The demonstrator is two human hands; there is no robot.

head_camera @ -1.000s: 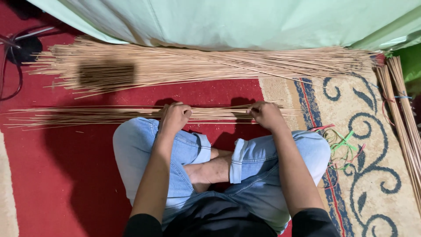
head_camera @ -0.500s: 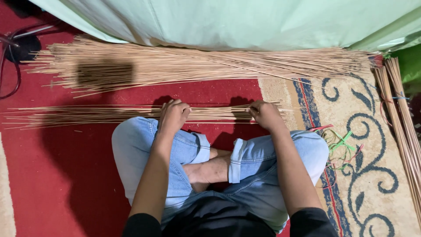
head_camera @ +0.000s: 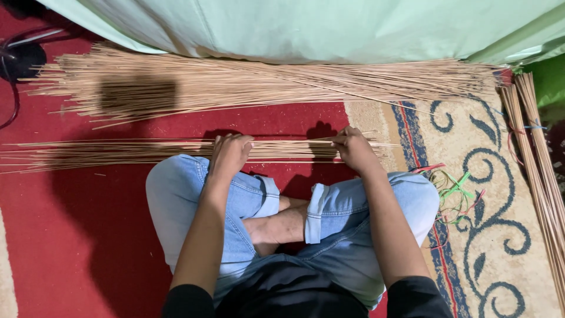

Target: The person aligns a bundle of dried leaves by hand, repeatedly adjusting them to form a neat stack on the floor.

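Note:
A small bundle of thin tan sticks (head_camera: 118,152) lies across the red carpet just beyond my crossed legs in rolled-up jeans. My left hand (head_camera: 229,154) rests curled over the middle of this bundle. My right hand (head_camera: 352,148) grips the same bundle near its right end, where the stick tips reach the patterned rug. Farther away a much larger heap of the same sticks (head_camera: 265,85) stretches left to right.
A pale green cloth (head_camera: 329,26) covers the far edge. Tied stick bundles (head_camera: 538,171) lie along the right side on a beige rug with blue scrolls (head_camera: 500,194). Green and red strings (head_camera: 456,191) sit by my right knee. A dark object with cables (head_camera: 20,59) is far left.
Both hands stay on the small bundle; they have shifted only slightly along it, and the sticks look drawn a bit closer together.

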